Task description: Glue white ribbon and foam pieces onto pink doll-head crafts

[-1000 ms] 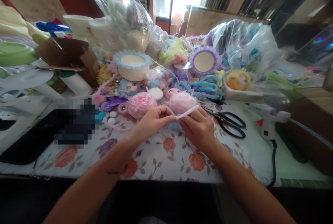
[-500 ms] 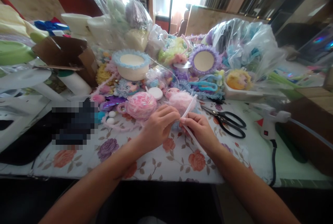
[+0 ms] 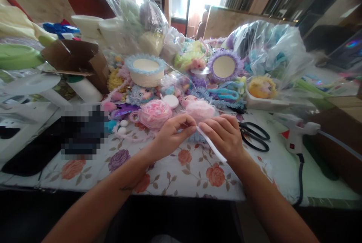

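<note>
A narrow white strip (image 3: 216,151), smooth and slightly bent, slants down to the right over the flowered cloth. I cannot tell whether it is ribbon, tape or a soft stick. My left hand (image 3: 174,133) is closed in a pinch at its upper end. Close beside it, my right hand (image 3: 223,135) has its fingers folded over the strip, with the thumb side hidden. Just behind both hands lie a fluffy pink doll head (image 3: 199,108) and a pink yarn ball (image 3: 155,112). Black-handled scissors (image 3: 256,135) rest right of my right hand, their blades partly hidden by it.
A glue gun (image 3: 295,133) with its cord stands at the right. Across the back are a blue-trimmed round box (image 3: 147,77), a purple-trimmed round piece (image 3: 224,66) and plastic bags (image 3: 277,47). A cardboard box (image 3: 97,66) and dark cloth (image 3: 31,147) lie left.
My right hand has turned over, knuckles now up, and covers more of the scissors. The strip's upper end no longer sticks up beyond my fingers. The view has shifted slightly.
</note>
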Demonstrator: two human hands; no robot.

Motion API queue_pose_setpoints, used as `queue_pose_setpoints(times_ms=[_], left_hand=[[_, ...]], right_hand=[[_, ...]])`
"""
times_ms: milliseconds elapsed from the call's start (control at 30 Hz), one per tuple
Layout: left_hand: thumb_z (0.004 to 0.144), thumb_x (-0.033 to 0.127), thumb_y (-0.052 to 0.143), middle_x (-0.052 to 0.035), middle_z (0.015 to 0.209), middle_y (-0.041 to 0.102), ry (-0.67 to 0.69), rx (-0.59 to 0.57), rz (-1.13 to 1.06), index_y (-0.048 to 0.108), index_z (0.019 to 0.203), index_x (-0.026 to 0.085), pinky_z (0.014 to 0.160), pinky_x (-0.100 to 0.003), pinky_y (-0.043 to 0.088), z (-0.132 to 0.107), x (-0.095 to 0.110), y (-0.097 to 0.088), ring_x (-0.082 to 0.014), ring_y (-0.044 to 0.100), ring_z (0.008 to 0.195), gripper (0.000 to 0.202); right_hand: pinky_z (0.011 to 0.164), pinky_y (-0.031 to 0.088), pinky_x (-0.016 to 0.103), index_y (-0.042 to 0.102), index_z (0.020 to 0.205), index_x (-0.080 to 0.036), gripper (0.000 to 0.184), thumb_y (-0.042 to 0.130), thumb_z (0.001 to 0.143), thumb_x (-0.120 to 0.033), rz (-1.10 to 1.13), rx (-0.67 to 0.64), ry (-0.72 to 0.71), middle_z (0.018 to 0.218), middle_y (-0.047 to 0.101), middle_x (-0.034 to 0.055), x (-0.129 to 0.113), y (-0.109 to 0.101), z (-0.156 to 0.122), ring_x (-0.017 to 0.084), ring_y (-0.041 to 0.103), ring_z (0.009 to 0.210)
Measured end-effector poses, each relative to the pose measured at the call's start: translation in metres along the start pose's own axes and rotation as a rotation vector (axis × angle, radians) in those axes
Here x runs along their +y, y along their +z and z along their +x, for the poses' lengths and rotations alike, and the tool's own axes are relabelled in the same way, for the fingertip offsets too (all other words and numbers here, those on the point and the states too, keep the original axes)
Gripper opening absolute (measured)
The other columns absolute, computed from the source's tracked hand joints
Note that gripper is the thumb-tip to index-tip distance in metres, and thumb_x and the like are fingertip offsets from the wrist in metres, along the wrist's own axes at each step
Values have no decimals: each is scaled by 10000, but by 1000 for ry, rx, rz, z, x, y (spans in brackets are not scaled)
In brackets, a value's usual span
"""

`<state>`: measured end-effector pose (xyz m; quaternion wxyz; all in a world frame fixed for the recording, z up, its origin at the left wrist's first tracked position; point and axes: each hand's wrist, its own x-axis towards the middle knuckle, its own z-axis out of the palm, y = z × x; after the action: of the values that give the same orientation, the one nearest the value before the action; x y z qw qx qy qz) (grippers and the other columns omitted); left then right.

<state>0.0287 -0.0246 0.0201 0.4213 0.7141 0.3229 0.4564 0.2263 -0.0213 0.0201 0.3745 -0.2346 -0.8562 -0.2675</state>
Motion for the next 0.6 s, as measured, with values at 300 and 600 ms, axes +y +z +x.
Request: queue_pose_setpoints(times_ms=[300, 600], left_hand=[[973, 103, 451, -46, 869, 589, 461, 135, 536, 529, 874, 185, 789, -315, 464, -4, -13, 6, -173, 517, 844, 150], [961, 218, 577, -67, 987, 715, 301, 124, 500, 648, 1004, 177, 863, -332, 512, -2, -13, 4, -195, 646, 944, 92]], right_hand=[[521, 382, 247, 606, 706, -162, 268, 594, 937, -297, 956, -178, 984, 651, 581, -2, -19, 2, 6, 98, 504, 550], [425, 366, 201, 661, 720, -150, 281, 753, 809, -400, 1535, -227, 1392, 596, 590, -10, -11, 8, 1, 80, 482, 480]])
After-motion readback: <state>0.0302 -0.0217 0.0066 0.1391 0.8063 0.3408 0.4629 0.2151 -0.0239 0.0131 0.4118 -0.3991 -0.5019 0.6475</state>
